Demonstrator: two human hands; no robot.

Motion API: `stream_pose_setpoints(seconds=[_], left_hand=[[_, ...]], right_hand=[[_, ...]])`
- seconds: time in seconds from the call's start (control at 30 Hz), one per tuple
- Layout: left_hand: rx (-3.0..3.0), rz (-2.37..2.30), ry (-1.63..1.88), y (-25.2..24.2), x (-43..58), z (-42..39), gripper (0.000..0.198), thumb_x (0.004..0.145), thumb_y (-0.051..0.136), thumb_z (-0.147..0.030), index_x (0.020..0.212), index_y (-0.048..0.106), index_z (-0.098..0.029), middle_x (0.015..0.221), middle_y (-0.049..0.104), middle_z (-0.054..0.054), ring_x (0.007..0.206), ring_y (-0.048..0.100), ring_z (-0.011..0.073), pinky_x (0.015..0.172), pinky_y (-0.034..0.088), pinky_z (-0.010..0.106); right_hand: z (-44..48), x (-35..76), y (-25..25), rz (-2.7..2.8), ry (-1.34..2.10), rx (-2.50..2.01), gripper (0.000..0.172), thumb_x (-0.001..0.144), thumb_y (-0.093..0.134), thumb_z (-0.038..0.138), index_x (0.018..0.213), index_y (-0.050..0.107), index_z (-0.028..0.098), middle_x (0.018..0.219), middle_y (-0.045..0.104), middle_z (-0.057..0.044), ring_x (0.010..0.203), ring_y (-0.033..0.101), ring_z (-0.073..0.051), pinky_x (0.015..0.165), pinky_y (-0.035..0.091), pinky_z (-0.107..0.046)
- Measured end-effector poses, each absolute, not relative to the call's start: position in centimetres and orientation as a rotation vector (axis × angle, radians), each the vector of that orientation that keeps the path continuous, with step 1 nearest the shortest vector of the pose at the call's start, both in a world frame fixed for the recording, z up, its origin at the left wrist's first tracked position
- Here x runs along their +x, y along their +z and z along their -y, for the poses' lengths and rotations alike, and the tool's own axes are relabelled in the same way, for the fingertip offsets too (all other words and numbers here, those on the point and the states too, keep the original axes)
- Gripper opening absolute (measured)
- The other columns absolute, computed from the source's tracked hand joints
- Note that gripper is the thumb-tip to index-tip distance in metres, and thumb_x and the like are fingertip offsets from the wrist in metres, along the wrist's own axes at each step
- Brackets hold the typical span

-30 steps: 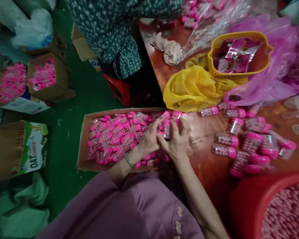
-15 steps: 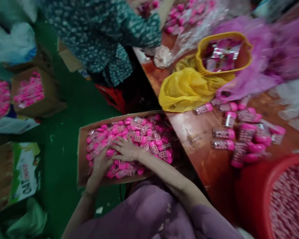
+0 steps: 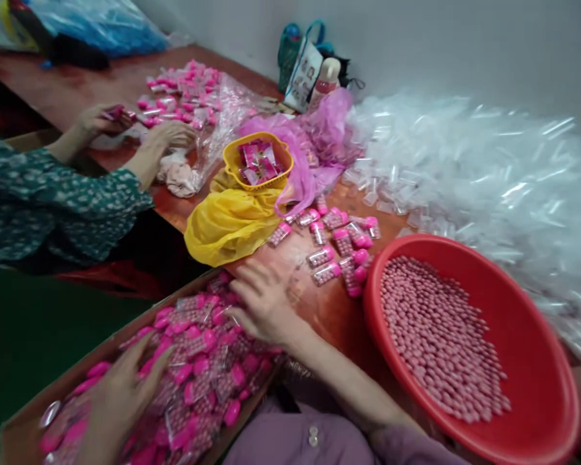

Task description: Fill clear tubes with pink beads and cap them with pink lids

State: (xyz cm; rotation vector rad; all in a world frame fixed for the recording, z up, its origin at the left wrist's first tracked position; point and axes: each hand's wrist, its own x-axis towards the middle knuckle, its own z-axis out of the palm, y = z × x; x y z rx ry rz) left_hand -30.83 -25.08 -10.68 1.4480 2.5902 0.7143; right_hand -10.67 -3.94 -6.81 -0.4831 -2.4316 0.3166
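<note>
A cardboard box (image 3: 22, 420) at the lower left is heaped with small clear bottles (image 3: 193, 361) that have pink caps and pink beads inside. Over the box's left part, my left hand (image 3: 121, 394) rests on or just above the bottles, fingers spread, with nothing in it. My right hand (image 3: 266, 300) is at the box's far right end, beside the table edge, its fingers apart and somewhat blurred; I see nothing in it. To its right, several more filled bottles (image 3: 326, 271) lie loose on the reddish table (image 3: 314, 316).
A red basin (image 3: 532, 349) of pink beads stands at the right. Behind it piles a mass of clear empty containers (image 3: 503, 174). A yellow basket (image 3: 227, 152) with pink packets and a yellow bag (image 3: 227, 226) sit mid-table. A co-worker's hands (image 3: 167, 135) handle pink-capped pieces at the left.
The view has swung right and up, bringing in the basin and clear pile. My hands, earlier close together on the bottles, have moved apart, the right one towards the table edge.
</note>
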Motion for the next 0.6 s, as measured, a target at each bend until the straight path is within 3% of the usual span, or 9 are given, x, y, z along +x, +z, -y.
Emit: stream_pose_setpoints(seconds=[0.1,0.23,0.4,0.6], left_hand=[[1.778,-2.222,0.970,-9.6,-26.1,14.2,0.045,0.088,0.056,-0.046,0.123,0.059,-0.017,0.117,0.070,0.011,0.106,0.067,0.0263,0.094,0.054,0.040],[2.095,-1.801,1.211,-7.4,-20.4,1.3,0.048,0.092,0.053,-0.044,0.127,0.055,-0.012,0.128,0.063,0.016,0.122,0.059,0.0257,0.107,0.047,0.042],[2.207,-1.675,1.110,-6.9,-18.0,-8.3,0.045,0.095,0.046,-0.041,0.129,0.053,-0.012,0.135,0.056,0.018,0.130,0.051,0.0262,0.110,0.042,0.045],[2.508,-1.521,0.810,-7.1,-16.2,-14.8,0.044,0.095,0.045,-0.043,0.125,0.057,-0.013,0.130,0.059,0.017,0.129,0.050,0.0257,0.114,0.035,0.045]], right_hand=[[0.0,-5.3,-6.7,2.246,0.148,-0.953,0.059,0.085,0.064,0.049,0.130,0.053,0.013,0.141,0.050,-0.020,0.140,0.032,-0.034,0.112,0.027,-0.056],[-2.1,-0.7,-7.0,2.092,0.051,-1.141,0.070,0.085,0.063,0.048,0.143,0.039,0.015,0.148,0.041,-0.019,0.143,0.028,-0.034,0.113,0.028,-0.060],[-2.1,0.0,-6.8,2.054,0.084,-1.228,0.074,0.088,0.059,0.045,0.148,0.027,0.016,0.154,0.031,-0.020,0.145,0.027,-0.033,0.114,0.028,-0.061],[-3.5,1.7,-8.0,1.979,-0.017,-1.371,0.086,0.087,0.058,0.051,0.152,0.016,0.014,0.154,0.027,-0.025,0.146,0.021,-0.039,0.110,0.030,-0.067]])
